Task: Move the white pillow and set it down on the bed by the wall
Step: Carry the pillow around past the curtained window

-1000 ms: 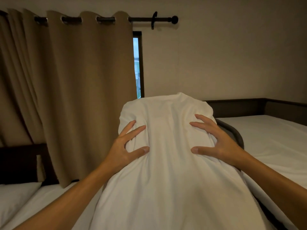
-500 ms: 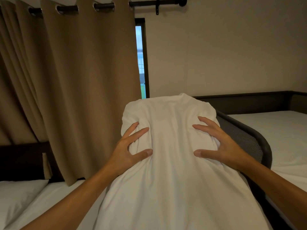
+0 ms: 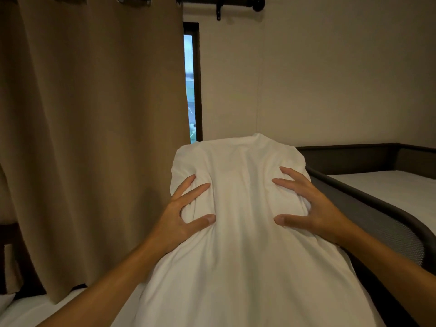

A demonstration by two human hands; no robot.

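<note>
Two hands on one white pillow (image 3: 238, 232), held upright between them. Left hand (image 3: 179, 218): fingers (image 3: 195, 190) spread, dug into the pillow's left side. Right hand (image 3: 313, 208): fingers (image 3: 290, 185) spread, gripping its right side. Bed by the wall (image 3: 389, 192): right of the right-hand fingers.

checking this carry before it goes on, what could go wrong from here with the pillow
1. The white pillow is held up in front of the camera and hides much of the way to the bed by the wall; its dark mesh rail could catch the pillow.
2. The left hand and right hand only pinch bunched cover near the top; the heavy lower part may sag or slip.
</note>
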